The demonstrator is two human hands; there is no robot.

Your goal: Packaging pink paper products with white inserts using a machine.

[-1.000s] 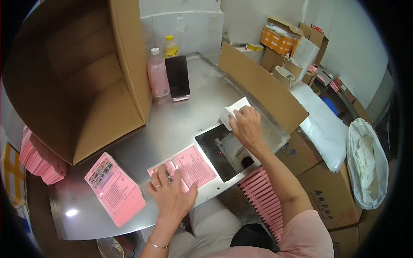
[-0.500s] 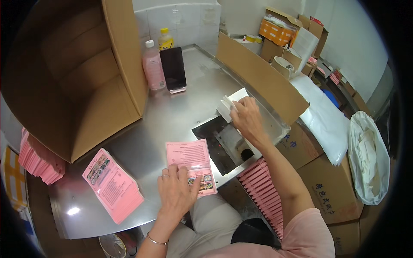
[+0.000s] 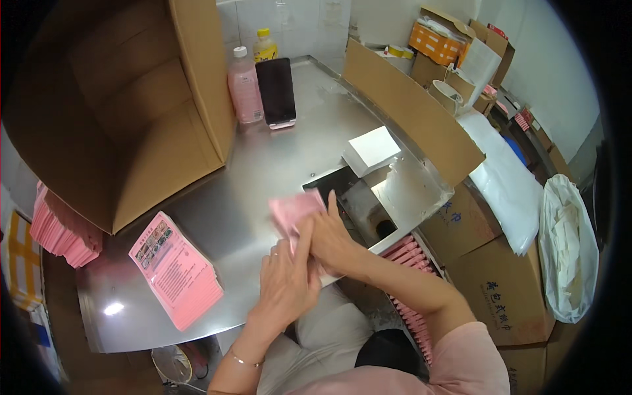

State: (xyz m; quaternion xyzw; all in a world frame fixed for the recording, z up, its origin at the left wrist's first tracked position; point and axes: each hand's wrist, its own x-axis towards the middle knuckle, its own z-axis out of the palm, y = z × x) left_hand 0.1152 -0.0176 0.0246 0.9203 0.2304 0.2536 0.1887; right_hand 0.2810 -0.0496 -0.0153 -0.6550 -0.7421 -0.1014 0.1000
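Observation:
Both my hands meet over the near edge of the steel table on one pink printed wrapper [image 3: 295, 209], which is bent up and blurred by motion. My left hand [image 3: 284, 280] is closed on its lower part, thumb pointing away from me. Against its right side my right hand [image 3: 330, 242] grips the wrapper, with one finger sticking up. Most of the wrapper's lower half is hidden by my fingers. Beyond my right hand, a stack of white folded tissues [image 3: 374, 147] sits beside a rectangular opening [image 3: 359, 201] in the tabletop. Left of my hands lies a pile of pink printed wrappers [image 3: 178, 270].
A large open cardboard box [image 3: 197, 85] fills the left. A phone on a stand [image 3: 276, 92] and a pink bottle [image 3: 245, 89] stand at the back. A cardboard flap [image 3: 415, 108] borders the right side. Pink packs [image 3: 416, 316] fill a container below the table edge.
My right hand has left the white tissues and come down to the wrapper. The wrapper, flat under my left hand before, is now lifted and bent between both hands.

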